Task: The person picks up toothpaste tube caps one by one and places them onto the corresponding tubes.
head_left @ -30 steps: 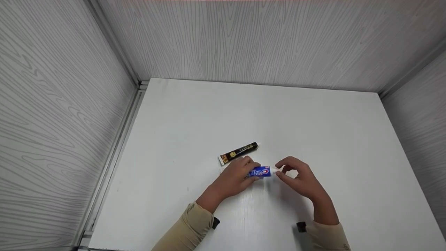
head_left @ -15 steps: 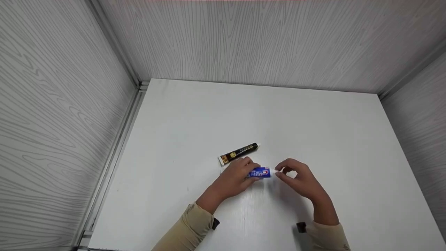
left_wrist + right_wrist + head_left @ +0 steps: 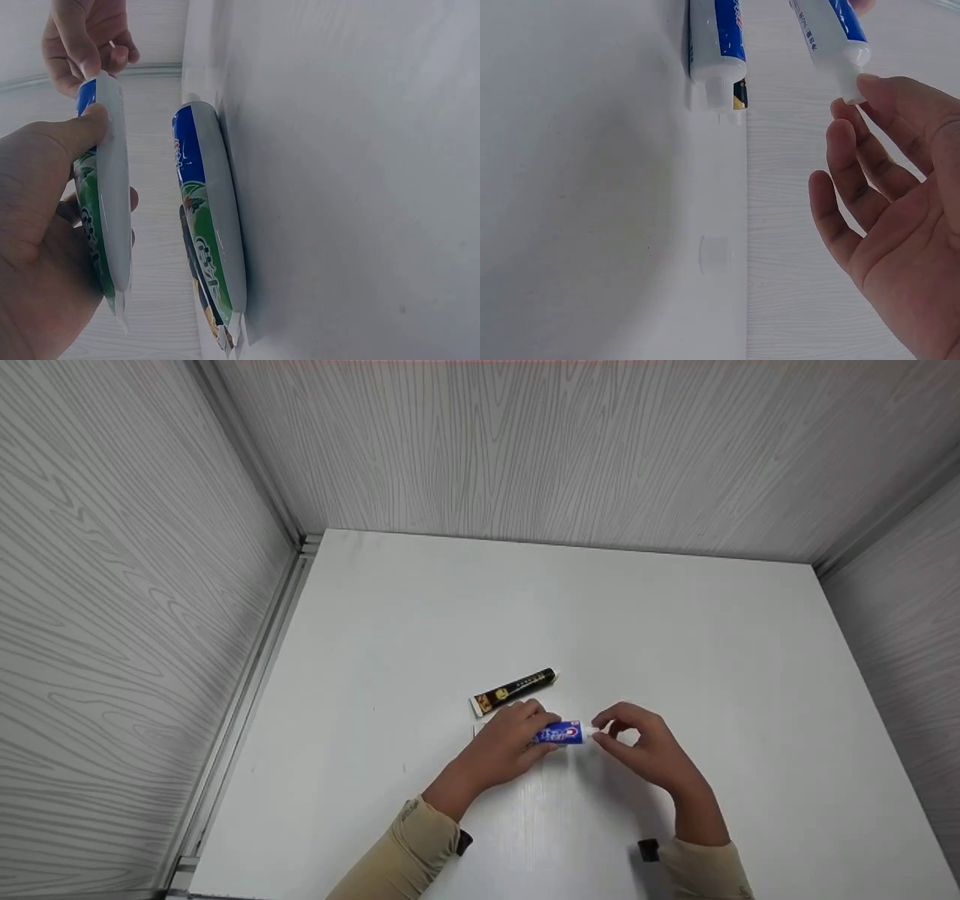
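Note:
My left hand (image 3: 499,742) grips a blue, green and white toothpaste tube (image 3: 562,733), its thumb along one side and fingers behind. The tube is raised off the table, with its cap end toward the right. At that end my right hand (image 3: 645,742) pinches the white cap (image 3: 850,84) between thumb and index finger; its other fingers are loosely bent. A second toothpaste tube (image 3: 210,202) of the same look lies on the table below, mostly hidden under the left hand in the head view. Just behind it lies a black tube (image 3: 516,691) with gold markings.
All of this is on a white table (image 3: 420,607). Wood-grain panels stand at the left (image 3: 127,607), the back (image 3: 525,450) and the right (image 3: 892,607). Long beige sleeves (image 3: 405,847) cover both forearms.
The right hand has sunk slightly while keeping its fingers at the cap. The left hand holds the tube in nearly the same place, and the black tube lies as before.

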Demonstrator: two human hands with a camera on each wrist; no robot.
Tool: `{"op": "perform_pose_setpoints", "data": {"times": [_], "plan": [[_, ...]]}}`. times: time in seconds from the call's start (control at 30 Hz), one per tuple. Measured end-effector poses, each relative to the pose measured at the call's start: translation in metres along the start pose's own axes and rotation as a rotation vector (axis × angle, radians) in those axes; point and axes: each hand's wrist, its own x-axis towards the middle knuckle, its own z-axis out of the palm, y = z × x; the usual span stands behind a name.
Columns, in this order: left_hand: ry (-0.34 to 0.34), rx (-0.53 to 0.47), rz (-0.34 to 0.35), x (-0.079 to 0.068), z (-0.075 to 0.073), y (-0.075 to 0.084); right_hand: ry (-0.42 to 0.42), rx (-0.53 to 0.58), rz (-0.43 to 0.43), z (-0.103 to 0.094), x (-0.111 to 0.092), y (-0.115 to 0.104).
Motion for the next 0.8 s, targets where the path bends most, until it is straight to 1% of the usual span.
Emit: {"op": "perform_pose_setpoints", "data": {"times": [0.17,0.4,0.63,0.8], "plan": [[-0.004,0.004,0.004,0.0004,-0.0013,-0.0004,0.0,0.002,0.013,0.0008,0.0009,-0.0013],[0.017,0.015,0.022,0.0008,-0.0015,-0.0008,-0.006,0.004,0.014,0.0011,0.0008,0.0017],[0.012,-0.001,0.017,0.0023,-0.0017,0.0021,-0.015,0.012,0.04,-0.0002,-0.0014,0.0007],[0.024,-0.008,0.02,0.0037,-0.0047,0.0054,-0.018,0.017,0.057,-0.0009,-0.0027,-0.0002]]}}
